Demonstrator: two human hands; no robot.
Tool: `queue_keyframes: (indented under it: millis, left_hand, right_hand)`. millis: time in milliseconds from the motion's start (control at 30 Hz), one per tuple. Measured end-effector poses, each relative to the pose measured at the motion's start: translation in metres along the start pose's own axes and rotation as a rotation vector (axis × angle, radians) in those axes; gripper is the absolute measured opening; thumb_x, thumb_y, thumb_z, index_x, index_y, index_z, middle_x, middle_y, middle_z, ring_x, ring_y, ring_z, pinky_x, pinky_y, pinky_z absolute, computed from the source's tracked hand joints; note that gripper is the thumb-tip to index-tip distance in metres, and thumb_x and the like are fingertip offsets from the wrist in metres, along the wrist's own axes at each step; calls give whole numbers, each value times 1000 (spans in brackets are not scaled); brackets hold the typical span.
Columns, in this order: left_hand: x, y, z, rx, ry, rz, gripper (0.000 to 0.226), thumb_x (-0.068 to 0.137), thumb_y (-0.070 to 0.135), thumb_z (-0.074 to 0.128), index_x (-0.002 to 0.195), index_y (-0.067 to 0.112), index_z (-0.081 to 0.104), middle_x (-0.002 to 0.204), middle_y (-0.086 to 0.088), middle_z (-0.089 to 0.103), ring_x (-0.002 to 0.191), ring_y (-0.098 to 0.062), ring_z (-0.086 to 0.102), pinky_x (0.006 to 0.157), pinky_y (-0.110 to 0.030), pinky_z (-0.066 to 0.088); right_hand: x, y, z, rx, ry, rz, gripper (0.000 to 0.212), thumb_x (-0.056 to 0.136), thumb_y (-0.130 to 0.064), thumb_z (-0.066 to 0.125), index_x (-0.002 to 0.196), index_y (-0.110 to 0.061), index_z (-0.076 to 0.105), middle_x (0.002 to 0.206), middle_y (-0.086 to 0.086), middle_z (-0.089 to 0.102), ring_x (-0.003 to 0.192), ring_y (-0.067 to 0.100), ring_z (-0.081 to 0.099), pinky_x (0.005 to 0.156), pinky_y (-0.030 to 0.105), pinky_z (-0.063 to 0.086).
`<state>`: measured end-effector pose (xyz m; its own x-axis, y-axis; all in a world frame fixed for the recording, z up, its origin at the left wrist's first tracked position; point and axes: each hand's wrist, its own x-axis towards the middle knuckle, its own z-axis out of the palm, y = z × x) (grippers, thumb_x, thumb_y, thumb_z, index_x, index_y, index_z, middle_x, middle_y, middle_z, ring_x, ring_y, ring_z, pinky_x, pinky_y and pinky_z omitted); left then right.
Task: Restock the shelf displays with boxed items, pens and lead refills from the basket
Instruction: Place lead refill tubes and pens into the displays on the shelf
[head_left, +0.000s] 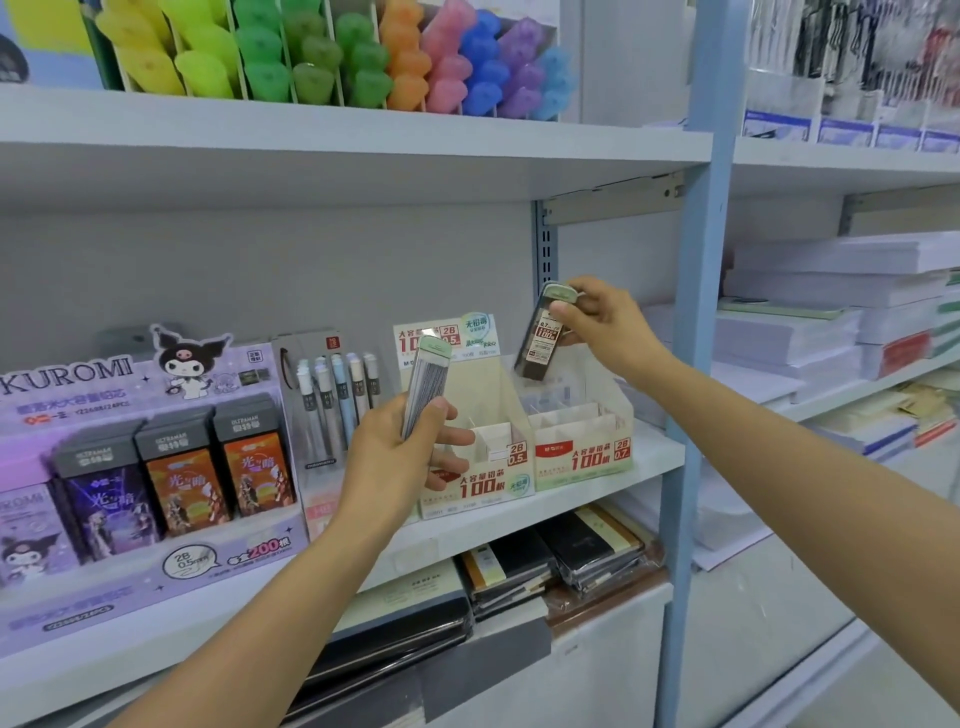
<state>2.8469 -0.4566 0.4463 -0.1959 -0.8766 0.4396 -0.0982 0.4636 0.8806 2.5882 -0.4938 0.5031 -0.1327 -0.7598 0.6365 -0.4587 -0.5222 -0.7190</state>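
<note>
white shelf (597, 483), two cream display boxes (582, 457), left hand (395, 462) grasping lead case (426, 389), right hand (597, 322) grasping dark lead case (540, 343)

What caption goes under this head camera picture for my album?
Left hand and right hand each hold a lead refill case above cream display boxes on a stationery shelf.
</note>
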Motion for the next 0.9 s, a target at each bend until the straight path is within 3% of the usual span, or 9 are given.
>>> queue_keyframes:
  millis: [233, 400, 500, 600, 667, 733, 800, 900]
  left_hand:
    - [1, 4, 2, -28, -16, -27, 19, 100, 26, 48, 99, 13, 62, 80, -3, 76, 65, -22, 72, 49, -23, 54]
    - [0, 6, 1, -55, -46, -36, 18, 100, 25, 50, 101, 12, 63, 82, -4, 76, 67, -23, 72, 50, -22, 54]
    - [-1, 7, 0, -84, -79, -48, 18, 99, 24, 51, 103, 12, 64, 83, -5, 76, 67, -22, 72, 51, -23, 54]
    - [-1, 7, -1, -100, -124, -45, 18, 98, 23, 52, 104, 11, 65, 85, -5, 76, 68, -22, 72, 52, -23, 54]
    - [-2, 6, -2, -117, -146, -49, 18, 97, 23, 53, 103, 13, 66, 84, -5, 76, 68, -21, 72, 53, -22, 54]
    - [-3, 5, -1, -139, -164, -63, 17, 97, 23, 54, 102, 14, 67, 83, -5, 75, 66, -19, 71, 53, -22, 55]
    - [-3, 5, 0, -156, -177, -69, 16, 96, 23, 55, 101, 13, 67, 82, -6, 75, 63, -18, 70, 52, -22, 54]
    - [-2, 5, 5, -151, -183, -51, 17, 96, 21, 56, 103, 12, 68, 81, -7, 75, 58, -16, 67, 51, -24, 54]
  right_hand:
    - [-3, 11, 15, -154, -200, 56, 19, 96, -18, 57, 111, -6, 59, 100, 9, 69, 94, 21, 69, 82, 36, 59]
    - [-2, 9, 24, -277, -375, 124, 17, 94, -14, 60, 110, -9, 61, 96, 6, 66, 89, 22, 70, 71, 27, 60]
    - [-3, 9, 30, -264, -285, 106, 20, 91, -14, 65, 108, -18, 55, 92, 3, 65, 84, 18, 68, 65, 21, 54]
    - [-2, 13, 33, -510, -171, 19, 20, 84, -17, 73, 100, -20, 62, 95, -4, 58, 82, 12, 55, 75, 26, 50]
    - [-4, 13, 35, -605, -125, 28, 31, 81, -19, 77, 108, -18, 63, 99, -2, 51, 78, 11, 48, 79, 30, 48]
    - [-9, 7, 36, -547, -71, 31, 38, 84, -21, 74, 118, -18, 58, 100, 1, 52, 75, 11, 48, 74, 27, 47]
    - [-16, -7, 35, -366, 14, -16, 29, 90, -25, 66, 117, -17, 60, 99, 3, 58, 70, 10, 51, 64, 20, 45]
    - [-31, -34, 36, 106, -141, 60, 31, 91, -36, 61, 116, -17, 63, 99, 1, 67, 55, 5, 53, 48, 16, 44]
